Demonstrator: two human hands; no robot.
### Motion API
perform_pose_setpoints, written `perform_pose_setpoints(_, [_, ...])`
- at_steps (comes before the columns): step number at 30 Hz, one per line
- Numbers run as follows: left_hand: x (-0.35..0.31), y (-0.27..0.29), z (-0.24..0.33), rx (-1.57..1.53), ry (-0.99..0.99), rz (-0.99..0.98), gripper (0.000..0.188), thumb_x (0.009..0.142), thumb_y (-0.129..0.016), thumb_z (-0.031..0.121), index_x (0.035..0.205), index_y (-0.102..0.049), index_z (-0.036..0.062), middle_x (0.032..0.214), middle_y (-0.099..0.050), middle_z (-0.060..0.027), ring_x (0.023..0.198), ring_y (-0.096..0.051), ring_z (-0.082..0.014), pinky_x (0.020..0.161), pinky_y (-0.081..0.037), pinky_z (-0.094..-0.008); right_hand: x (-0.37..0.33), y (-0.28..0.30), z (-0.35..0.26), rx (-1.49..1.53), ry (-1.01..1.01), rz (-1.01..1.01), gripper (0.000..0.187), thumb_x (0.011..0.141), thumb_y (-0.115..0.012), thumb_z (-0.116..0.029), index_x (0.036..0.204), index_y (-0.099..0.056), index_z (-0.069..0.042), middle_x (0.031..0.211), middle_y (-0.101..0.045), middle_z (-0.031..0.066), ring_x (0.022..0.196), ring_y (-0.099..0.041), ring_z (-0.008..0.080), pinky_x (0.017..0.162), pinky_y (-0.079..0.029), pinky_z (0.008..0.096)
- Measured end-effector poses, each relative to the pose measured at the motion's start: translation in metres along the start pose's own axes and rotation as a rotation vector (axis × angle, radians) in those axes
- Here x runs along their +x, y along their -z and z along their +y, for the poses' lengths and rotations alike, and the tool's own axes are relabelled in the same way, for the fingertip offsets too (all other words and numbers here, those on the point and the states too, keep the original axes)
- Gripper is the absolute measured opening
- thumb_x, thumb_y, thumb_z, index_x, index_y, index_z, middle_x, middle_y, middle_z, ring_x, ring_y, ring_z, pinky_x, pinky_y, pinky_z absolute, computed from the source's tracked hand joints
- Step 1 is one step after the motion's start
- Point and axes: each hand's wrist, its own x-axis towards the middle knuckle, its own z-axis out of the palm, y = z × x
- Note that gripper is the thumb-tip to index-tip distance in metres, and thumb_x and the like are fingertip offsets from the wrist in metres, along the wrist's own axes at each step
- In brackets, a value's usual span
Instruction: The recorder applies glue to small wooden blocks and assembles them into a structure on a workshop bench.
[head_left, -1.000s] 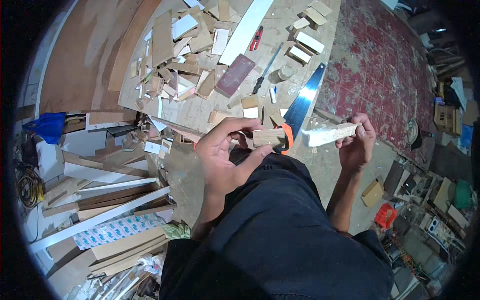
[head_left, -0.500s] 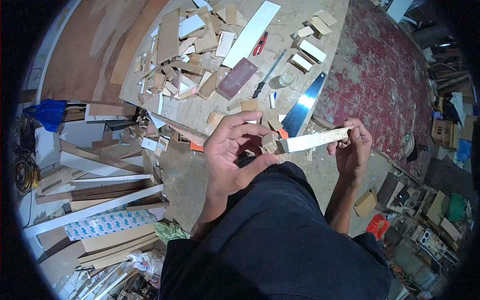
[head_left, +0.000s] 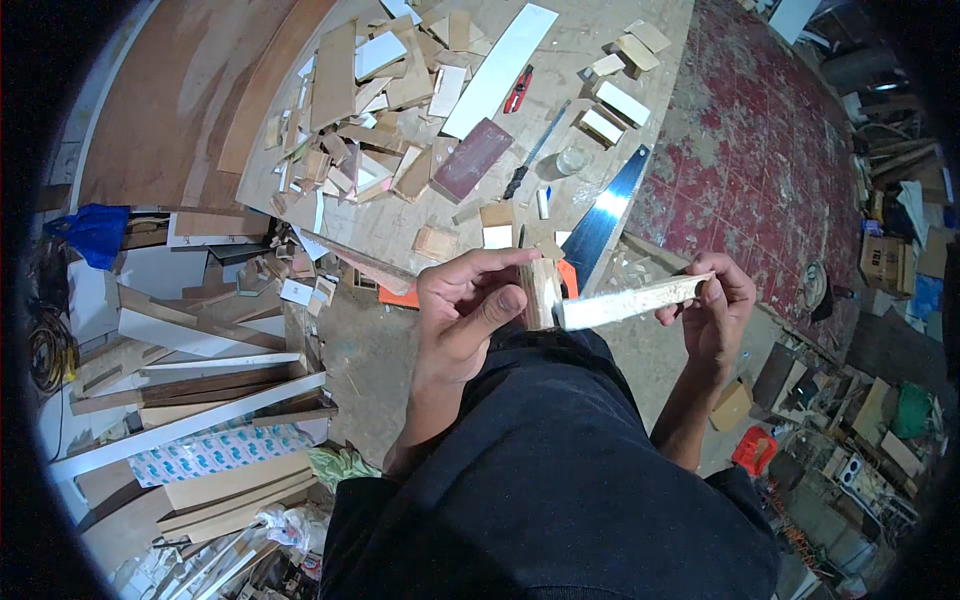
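Observation:
My left hand is closed on a small wood block, thumb on one side and fingers behind it. In my right hand a short wooden strip with a pale, rough face is pinched at its right end. The strip's left end lies against or right beside the block's lower right edge; I cannot tell whether they touch. Just beyond both hands, a handsaw with an orange handle lies on the workbench, its handle partly hidden behind the pieces.
Wood offcuts pile up at the bench's far left. Near them lie a long white board, a red utility knife, a dark file, a brown block and a glass jar. Boards crowd the floor at left.
My left hand has turned the block so that its long side now points away from me. The strip has shifted slightly toward me, still in my right hand.

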Motion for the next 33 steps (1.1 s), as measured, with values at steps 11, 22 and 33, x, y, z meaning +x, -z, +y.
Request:
perform_pose_setpoints(11, [-0.002, -0.002, -0.004, -0.299, 0.174, -0.093, 0.033, 0.089, -0.061, 0.011, 0.116, -0.057, -0.0083, 0.102, -0.066, -0.0168, 0.088, -0.066, -0.018, 0.077, -0.056, -0.0301, 0.009, -0.012, 0.003, -0.009, 0.02, -0.001, 0.026, 0.094, -0.054, -0.016, 0.104, -0.054, 0.009, 0.078, -0.064, 0.0189, 0.061, -0.066, 0.0246, 0.05, -0.055, 0.0315])
perform_pose_setpoints(22, [0.001, -0.003, 0.001, -0.395, 0.148, -0.102, 0.034, 0.091, -0.058, 0.012, 0.117, -0.054, -0.0088, 0.099, -0.066, -0.0177, 0.083, -0.068, -0.0248, 0.076, -0.057, -0.0339, 0.011, -0.023, -0.004, -0.022, 0.029, 0.019, 0.025, 0.093, -0.055, -0.014, 0.102, -0.054, 0.01, 0.079, -0.064, 0.0195, 0.061, -0.066, 0.0251, 0.05, -0.055, 0.0326])
perform_pose_setpoints(33, [0.002, -0.002, -0.005, -0.347, 0.145, 0.001, 0.028, 0.091, -0.058, 0.009, 0.114, -0.055, -0.0069, 0.101, -0.065, -0.0122, 0.091, -0.065, -0.0143, 0.078, -0.056, -0.0276, 0.007, -0.014, 0.0, 0.107, 0.021, 0.01, 0.028, 0.092, -0.056, -0.016, 0.101, -0.056, 0.01, 0.076, -0.063, 0.0174, 0.059, -0.066, 0.0251, 0.051, -0.056, 0.0329])
